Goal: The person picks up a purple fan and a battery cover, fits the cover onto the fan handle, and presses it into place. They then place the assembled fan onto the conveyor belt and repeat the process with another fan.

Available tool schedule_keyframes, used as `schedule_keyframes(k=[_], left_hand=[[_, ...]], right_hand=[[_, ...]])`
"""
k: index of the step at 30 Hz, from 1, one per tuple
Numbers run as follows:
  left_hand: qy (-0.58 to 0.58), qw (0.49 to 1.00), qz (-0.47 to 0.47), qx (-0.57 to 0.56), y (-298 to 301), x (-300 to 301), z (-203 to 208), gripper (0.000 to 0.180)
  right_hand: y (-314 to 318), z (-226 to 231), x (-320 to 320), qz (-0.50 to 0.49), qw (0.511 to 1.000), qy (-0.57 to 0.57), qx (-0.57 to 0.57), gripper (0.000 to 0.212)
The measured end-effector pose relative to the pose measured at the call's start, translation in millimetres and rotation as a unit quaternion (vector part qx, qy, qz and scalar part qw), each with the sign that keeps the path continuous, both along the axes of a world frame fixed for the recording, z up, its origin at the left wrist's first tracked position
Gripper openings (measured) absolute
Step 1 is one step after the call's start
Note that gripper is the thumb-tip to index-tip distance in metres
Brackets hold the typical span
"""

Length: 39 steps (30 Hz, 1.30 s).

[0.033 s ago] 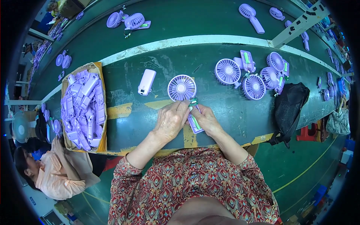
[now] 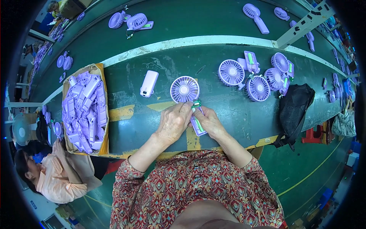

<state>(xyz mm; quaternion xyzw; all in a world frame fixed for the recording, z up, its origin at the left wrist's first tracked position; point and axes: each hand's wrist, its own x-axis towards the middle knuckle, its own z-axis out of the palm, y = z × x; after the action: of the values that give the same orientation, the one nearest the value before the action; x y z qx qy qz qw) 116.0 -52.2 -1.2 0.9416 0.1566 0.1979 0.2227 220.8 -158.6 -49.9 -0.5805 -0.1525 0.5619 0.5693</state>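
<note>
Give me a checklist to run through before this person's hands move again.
1. Right hand on the open purple handle: ok, holding it.
2. Left hand at the green circuit board: ok; firmness of pinch cannot tell.
3. Handle covered: not ok, green strip exposed.
4. Wiring seated: cannot tell, fingers obscure it.
5. Black bag clear of hands: ok, well to the right.

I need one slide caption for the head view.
Left hand and right hand meet at a purple fan's open handle, above a green bench.
</note>
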Motion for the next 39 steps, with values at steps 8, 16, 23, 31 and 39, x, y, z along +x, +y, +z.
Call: schedule_keyframes(k=[8,16,23,31,39], left_hand=[[-0.014,1.0,0.014,-0.022,-6,-5,-3,0.017],[-0.001,0.979,0.055,-0.195,-2,-11,1,0.011],[0.022,0.939,0.079,-0.334,-8,-10,5,0.012],[0.04,0.929,0.087,-0.358,-8,-13,-4,0.012],[0.023,0.953,0.104,-0.284,-15,-11,-18,0.01]], right_hand=[[-1,4,2,-0.013,0.999,0.045,-0.001,0.029],[-8,12,7,-0.053,0.987,0.153,0.026,0.037],[-5,5,7,-0.093,0.977,0.193,0.006,0.044],[-8,6,8,-0.063,0.982,0.179,0.018,0.04],[-10,-3,5,-0.089,0.975,0.2,0.033,0.033]])
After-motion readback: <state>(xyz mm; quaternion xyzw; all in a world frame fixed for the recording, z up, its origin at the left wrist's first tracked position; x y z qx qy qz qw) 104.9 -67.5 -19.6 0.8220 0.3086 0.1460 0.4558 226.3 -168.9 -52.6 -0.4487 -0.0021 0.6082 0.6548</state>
